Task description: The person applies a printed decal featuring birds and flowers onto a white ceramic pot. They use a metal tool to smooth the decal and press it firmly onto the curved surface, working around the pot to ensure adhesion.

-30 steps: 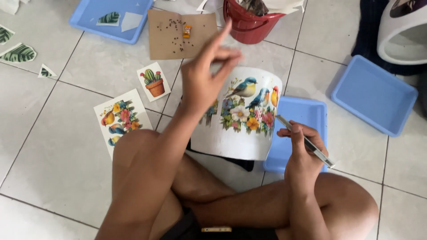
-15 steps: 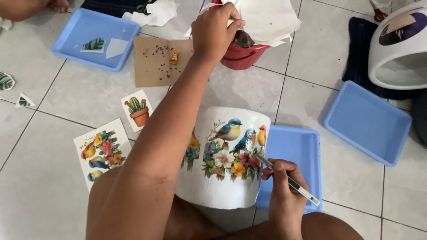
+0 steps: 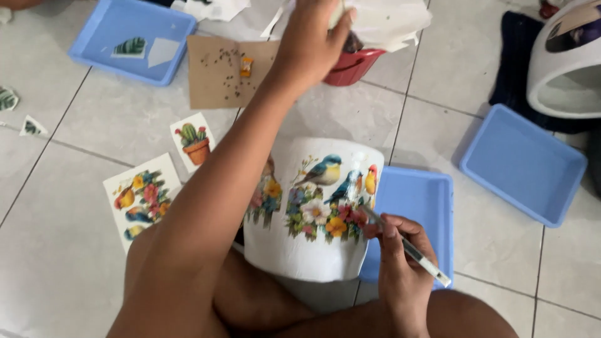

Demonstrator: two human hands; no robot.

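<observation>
Pinched in the right hand (image 3: 400, 269), a thin brush (image 3: 410, 249) is touched to the white pot's (image 3: 313, 213) flower picture; beyond the pot, the left hand (image 3: 310, 44) is clenched on paper over the red bucket (image 3: 350, 66). Smoothing seems underway; steady strokes are called for.

The left arm stretches far forward, its hand (image 3: 311, 44) closed in a pinching fist, while the right hand (image 3: 400, 269) stays near, fingers curled in a pen grip.

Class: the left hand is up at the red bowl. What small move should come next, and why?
Probably bring the left hand back to steady the white pot: it lies untouched on the lap while the right hand holds a brush at its flower picture.
</observation>
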